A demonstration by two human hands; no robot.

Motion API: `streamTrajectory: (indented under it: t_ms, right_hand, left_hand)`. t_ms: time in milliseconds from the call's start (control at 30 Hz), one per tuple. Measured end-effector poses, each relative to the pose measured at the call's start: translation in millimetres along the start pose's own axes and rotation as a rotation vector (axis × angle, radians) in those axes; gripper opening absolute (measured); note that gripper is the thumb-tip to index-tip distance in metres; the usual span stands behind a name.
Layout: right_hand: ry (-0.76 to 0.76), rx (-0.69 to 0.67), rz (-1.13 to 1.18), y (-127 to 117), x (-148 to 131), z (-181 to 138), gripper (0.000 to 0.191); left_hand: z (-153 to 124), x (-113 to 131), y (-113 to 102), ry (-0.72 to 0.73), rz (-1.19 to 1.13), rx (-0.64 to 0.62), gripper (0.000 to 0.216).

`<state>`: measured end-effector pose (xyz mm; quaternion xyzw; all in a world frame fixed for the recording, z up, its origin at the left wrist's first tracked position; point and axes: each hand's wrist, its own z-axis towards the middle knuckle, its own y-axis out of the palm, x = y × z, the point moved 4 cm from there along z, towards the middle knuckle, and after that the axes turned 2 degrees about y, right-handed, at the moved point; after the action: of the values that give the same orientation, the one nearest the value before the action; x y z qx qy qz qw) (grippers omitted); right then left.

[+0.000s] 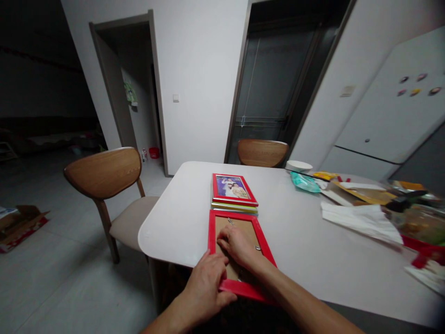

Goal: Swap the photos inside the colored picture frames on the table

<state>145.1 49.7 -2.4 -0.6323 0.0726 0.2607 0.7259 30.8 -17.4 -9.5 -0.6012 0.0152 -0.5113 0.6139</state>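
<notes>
Lower centre, our left hand [208, 278] clasps a rectangular, red-bordered, brown-backed picture frame [234, 270]; our right hand [237, 242] curls over it, hold unclear. Lower left, a red cardboard box [27, 235] bears blurred, unreadable markings.

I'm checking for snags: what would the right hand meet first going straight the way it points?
Probably the red frame's left edge: the right hand points forward and left across the brown backing, though depth is hard to judge.
</notes>
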Motion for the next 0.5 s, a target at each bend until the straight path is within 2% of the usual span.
streamTrajectory:
  t_ms: [300, 400, 500]
  right_hand:
    - [0.057, 0.033, 0.021, 0.8, -0.1, 0.9, 0.017]
    - [0.073, 0.038, 0.046, -4.6, 10.0, 4.6, 0.02]
    - [0.163, 0.1, 0.015, -13.5, 29.5, 11.9, 0.021]
  left_hand:
    - [0.4, 3.3, 0.1, -0.02, 0.014, 0.015, 0.042]
    - [-0.8, 2.7, 1.4, -0.031, 0.02, 0.006, 0.036]
    - [-1.7, 2.0, 1.8, -0.041, 0.013, 0.001, 0.041]
